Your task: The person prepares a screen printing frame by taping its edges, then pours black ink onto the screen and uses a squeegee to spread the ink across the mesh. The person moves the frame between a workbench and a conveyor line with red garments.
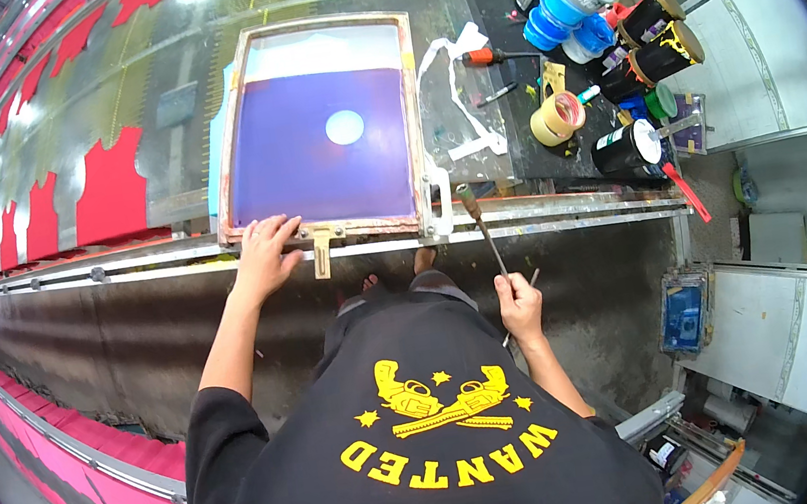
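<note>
A screen-printing frame (411, 100) with a purple mesh and a pale round spot lies on the long glass-topped table (174, 109). My left hand (265, 259) rests with spread fingers on the frame's lower left edge, left of a small brass bracket (321, 250) hanging from that edge. Right of the frame's lower corner, my right hand (521, 308) is closed round a long thin tool (483, 227) with a brownish handle pointing up; a second thin rod shows beside it. A white handle (440, 202) sits at the frame's lower right corner.
Red shirt panels (108, 187) lie in rows at the left. Ink pots (546, 18), an orange-handled tool (485, 58), white strips (477, 147) and a red scraper (684, 192) crowd the right. A metal rail (571, 220) runs along the near edge. Pink fabric (65, 445) lines a lower-left table.
</note>
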`<action>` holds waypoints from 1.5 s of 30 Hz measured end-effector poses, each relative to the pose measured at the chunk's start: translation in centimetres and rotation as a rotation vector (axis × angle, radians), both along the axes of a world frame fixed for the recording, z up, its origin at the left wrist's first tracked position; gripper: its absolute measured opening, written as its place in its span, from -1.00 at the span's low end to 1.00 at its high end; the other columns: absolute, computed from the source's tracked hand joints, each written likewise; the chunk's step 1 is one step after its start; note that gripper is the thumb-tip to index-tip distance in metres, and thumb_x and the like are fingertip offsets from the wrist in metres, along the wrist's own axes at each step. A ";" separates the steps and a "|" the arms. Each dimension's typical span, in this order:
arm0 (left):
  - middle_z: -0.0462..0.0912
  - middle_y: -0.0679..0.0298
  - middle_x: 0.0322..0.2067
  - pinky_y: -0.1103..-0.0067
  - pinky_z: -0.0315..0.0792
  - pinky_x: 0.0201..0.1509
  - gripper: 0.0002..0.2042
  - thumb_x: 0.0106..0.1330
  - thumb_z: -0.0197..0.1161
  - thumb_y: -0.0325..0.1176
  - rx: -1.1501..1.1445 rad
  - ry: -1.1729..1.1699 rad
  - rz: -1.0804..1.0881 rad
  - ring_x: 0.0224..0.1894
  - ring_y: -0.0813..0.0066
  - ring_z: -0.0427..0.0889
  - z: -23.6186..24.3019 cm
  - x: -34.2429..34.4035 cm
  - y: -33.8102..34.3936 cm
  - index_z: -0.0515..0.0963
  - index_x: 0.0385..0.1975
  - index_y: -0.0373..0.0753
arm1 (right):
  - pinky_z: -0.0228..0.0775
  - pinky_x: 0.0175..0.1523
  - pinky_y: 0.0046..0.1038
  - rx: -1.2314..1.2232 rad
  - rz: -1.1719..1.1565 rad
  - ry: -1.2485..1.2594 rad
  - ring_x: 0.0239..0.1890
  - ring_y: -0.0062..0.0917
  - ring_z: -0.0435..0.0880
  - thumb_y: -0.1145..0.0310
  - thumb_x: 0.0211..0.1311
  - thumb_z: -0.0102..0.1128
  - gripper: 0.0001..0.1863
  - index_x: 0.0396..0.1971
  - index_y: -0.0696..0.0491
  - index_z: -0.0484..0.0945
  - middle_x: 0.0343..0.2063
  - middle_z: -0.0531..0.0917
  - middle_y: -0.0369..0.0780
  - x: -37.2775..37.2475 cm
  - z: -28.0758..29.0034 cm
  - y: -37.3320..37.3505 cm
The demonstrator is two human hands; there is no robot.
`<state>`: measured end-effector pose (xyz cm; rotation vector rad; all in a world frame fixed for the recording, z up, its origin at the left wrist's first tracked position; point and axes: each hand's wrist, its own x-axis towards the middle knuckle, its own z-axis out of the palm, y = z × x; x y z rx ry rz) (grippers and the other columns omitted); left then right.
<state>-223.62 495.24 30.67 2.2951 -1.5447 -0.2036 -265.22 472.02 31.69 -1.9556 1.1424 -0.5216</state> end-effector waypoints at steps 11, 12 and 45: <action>0.63 0.15 -0.15 0.21 0.37 0.14 -0.68 0.30 0.33 -0.24 -0.250 -0.247 -0.042 -0.01 0.07 0.59 10.3 5.0 -4.5 0.57 0.00 -0.19 | 0.31 -0.46 -0.36 -0.177 0.066 -0.256 -0.64 -0.44 0.49 0.18 0.58 0.10 -0.59 -0.48 0.14 0.49 -0.66 0.48 -0.18 2.6 3.1 -4.0; 0.62 0.18 -0.21 0.23 0.38 0.05 -0.68 0.32 0.34 -0.15 -0.292 -0.266 -0.036 -0.09 0.08 0.59 12.1 6.2 -5.4 0.57 -0.05 -0.18 | 0.32 -0.46 -0.36 -0.216 0.083 -0.304 -0.63 -0.44 0.49 0.17 0.60 0.08 -0.58 -0.47 0.14 0.49 -0.66 0.48 -0.19 3.6 4.0 -4.8; 0.56 0.35 -0.49 0.38 0.43 -0.29 -0.48 -0.06 0.56 0.23 -0.436 -0.558 0.013 -0.39 0.30 0.57 19.0 9.8 -11.3 0.58 -0.46 -0.11 | 0.30 -0.44 -0.35 -0.290 0.165 -0.378 -0.62 -0.46 0.39 0.10 0.63 0.05 -0.51 -0.48 0.16 0.49 -0.68 0.41 -0.14 16.6 9.1 -17.3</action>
